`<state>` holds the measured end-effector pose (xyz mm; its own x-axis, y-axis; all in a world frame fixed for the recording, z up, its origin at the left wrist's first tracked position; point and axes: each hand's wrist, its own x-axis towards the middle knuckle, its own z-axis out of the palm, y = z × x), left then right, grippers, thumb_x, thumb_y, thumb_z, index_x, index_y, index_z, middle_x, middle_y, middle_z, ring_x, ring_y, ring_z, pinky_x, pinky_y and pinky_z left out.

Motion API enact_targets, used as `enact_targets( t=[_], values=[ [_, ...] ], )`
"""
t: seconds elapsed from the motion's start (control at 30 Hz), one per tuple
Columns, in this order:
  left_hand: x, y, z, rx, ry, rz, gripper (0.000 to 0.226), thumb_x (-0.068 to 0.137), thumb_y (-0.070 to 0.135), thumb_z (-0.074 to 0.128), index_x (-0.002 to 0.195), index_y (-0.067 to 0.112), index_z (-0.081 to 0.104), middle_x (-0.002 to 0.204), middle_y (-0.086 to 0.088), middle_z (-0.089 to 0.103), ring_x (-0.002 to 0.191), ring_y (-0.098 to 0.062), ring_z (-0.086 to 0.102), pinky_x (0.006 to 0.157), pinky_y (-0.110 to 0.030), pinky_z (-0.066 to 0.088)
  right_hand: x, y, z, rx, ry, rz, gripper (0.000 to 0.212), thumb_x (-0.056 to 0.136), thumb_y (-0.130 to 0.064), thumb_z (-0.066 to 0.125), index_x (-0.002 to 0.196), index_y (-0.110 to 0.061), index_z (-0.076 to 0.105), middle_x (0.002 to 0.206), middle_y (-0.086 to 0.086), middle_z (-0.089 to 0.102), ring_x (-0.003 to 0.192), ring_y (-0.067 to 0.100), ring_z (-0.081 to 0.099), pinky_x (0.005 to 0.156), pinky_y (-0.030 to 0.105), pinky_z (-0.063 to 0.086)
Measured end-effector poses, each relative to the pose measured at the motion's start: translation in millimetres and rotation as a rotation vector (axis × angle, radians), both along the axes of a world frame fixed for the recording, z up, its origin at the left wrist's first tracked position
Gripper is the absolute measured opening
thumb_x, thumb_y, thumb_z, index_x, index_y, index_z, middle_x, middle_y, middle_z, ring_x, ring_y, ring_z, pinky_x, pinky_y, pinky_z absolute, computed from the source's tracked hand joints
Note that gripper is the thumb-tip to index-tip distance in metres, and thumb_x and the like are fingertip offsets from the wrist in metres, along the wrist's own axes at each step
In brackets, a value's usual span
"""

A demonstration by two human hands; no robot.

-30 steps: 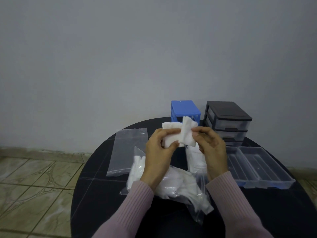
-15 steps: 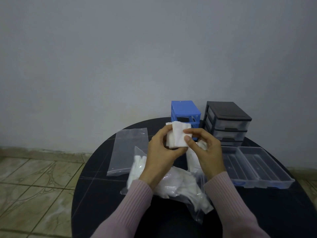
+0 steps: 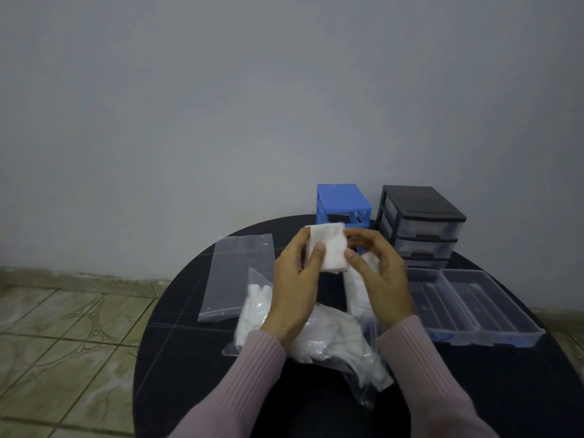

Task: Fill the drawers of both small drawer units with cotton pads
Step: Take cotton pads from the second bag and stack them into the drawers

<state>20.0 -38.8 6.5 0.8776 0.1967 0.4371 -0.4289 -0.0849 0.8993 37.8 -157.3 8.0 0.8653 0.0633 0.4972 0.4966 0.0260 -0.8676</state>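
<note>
Both the left hand (image 3: 295, 286) and right hand (image 3: 380, 279) pinched a small stack of cotton pads (image 3: 328, 249) just before the blue drawer unit (image 3: 343, 203)

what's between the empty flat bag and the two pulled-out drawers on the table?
Head view: an opened bag of cotton pads lies there, and above it both hands, left hand and right hand, hold a small stack of cotton pads.

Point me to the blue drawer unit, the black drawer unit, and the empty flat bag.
blue drawer unit (image 3: 342, 200), head view, on its top panel.
black drawer unit (image 3: 417, 202), head view, on its dark lid.
empty flat bag (image 3: 237, 273), head view, middle of the clear plastic.
</note>
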Motion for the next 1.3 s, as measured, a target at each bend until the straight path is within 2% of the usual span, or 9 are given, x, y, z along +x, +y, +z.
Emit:
enact_targets(
  t=[0.1, 0.2, 0.33, 0.43, 0.6, 0.8, 0.93, 1.07, 1.3],
  values=[
    [0, 3, 0, -0.012, -0.019, 0.022, 0.031, 0.095, 0.004, 0.048, 0.116, 0.027, 0.053, 0.098, 0.006, 0.062, 0.087, -0.006, 0.059, 0.076, -0.022, 0.051, 1, -1, 2, 0.173, 0.073, 0.028, 0.039, 0.072, 0.005, 0.039, 0.097, -0.024, 0.051, 0.095, -0.005, 0.062, 0.085, -0.001, 0.059, 0.073, 0.014, 0.045],
    [0, 5, -1, -0.056, 0.015, 0.050, 0.040, 0.094, 0.004, 0.050, 0.123, 0.030, 0.043, 0.093, 0.007, 0.062, 0.083, -0.003, 0.060, 0.075, -0.021, 0.051, 3, -4, 1, 0.238, 0.129, 0.006, 0.053, 0.075, 0.021, 0.032, 0.097, -0.024, 0.048, 0.094, -0.005, 0.062, 0.075, 0.002, 0.054, 0.071, 0.019, 0.044],
    [1, 5, -3, -0.062, 0.039, 0.095, 0.040, 0.091, 0.007, 0.056, 0.120, 0.030, 0.041, 0.095, 0.004, 0.066, 0.087, -0.005, 0.062, 0.077, -0.022, 0.050, 2, -5, 5, 0.419, 0.180, 0.154, 0.049, 0.079, 0.018, 0.027, 0.100, -0.021, 0.048, 0.092, 0.000, 0.065, 0.075, 0.005, 0.057, 0.066, 0.017, 0.046],
    [1, 4, -2, -0.076, 0.043, 0.090, 0.039, 0.090, 0.006, 0.058, 0.119, 0.029, 0.043, 0.096, 0.001, 0.066, 0.084, -0.002, 0.062, 0.072, -0.016, 0.048, 0, -6, 6, 0.422, 0.215, 0.203, 0.058, 0.064, 0.024, 0.021, 0.096, -0.019, 0.045, 0.088, 0.004, 0.069, 0.078, 0.011, 0.056, 0.068, 0.019, 0.047],
    [1, 1, -2, -0.081, 0.050, 0.073, 0.039, 0.090, 0.005, 0.058, 0.112, 0.034, 0.045, 0.095, -0.001, 0.066, 0.084, -0.007, 0.064, 0.070, -0.017, 0.049, 1, -2, 6, 0.394, 0.213, 0.158, 0.039, 0.085, 0.018, 0.040, 0.099, -0.018, 0.046, 0.080, 0.000, 0.071, 0.081, 0.010, 0.066, 0.065, 0.019, 0.053],
    [1, 3, -2, -0.103, 0.069, 0.059, 0.036, 0.087, 0.006, 0.061, 0.114, 0.028, 0.050, 0.097, 0.002, 0.068, 0.091, -0.016, 0.066, 0.078, -0.030, 0.055, -4, 1, 8, 0.305, 0.152, 0.104, 0.042, 0.075, 0.008, 0.064, 0.101, -0.020, 0.049, 0.083, -0.001, 0.068, 0.077, 0.007, 0.069, 0.063, 0.018, 0.053],
    [1, 1, 0, -0.122, 0.096, -0.015, 0.033, 0.086, 0.001, 0.061, 0.109, 0.025, 0.055, 0.103, 0.004, 0.067, 0.095, -0.009, 0.065, 0.074, -0.021, 0.053, -6, 1, 8, 0.313, 0.153, 0.010, 0.042, 0.073, 0.007, 0.068, 0.100, -0.020, 0.049, 0.078, 0.000, 0.071, 0.074, 0.008, 0.070, 0.059, 0.018, 0.054],
    [-1, -2, 2, -0.060, 0.121, -0.065, 0.026, 0.090, 0.008, 0.059, 0.115, 0.016, 0.059, 0.110, -0.001, 0.066, 0.101, -0.014, 0.064, 0.084, -0.027, 0.054, -6, -1, 10, 0.315, 0.137, -0.049, 0.038, 0.072, 0.004, 0.069, 0.096, -0.018, 0.050, 0.088, 0.004, 0.065, 0.074, 0.005, 0.069, 0.059, 0.015, 0.052],
    [-6, -4, 8, -0.081, 0.120, -0.160, 0.021, 0.093, 0.012, 0.052, 0.112, 0.009, 0.060, 0.108, -0.005, 0.065, 0.091, -0.005, 0.061, 0.073, -0.014, 0.049, -6, -1, 12, 0.302, 0.091, -0.067, 0.037, 0.070, 0.006, 0.070, 0.093, -0.017, 0.051, 0.081, -0.001, 0.066, 0.071, 0.003, 0.067, 0.058, 0.014, 0.051]
  ],
)
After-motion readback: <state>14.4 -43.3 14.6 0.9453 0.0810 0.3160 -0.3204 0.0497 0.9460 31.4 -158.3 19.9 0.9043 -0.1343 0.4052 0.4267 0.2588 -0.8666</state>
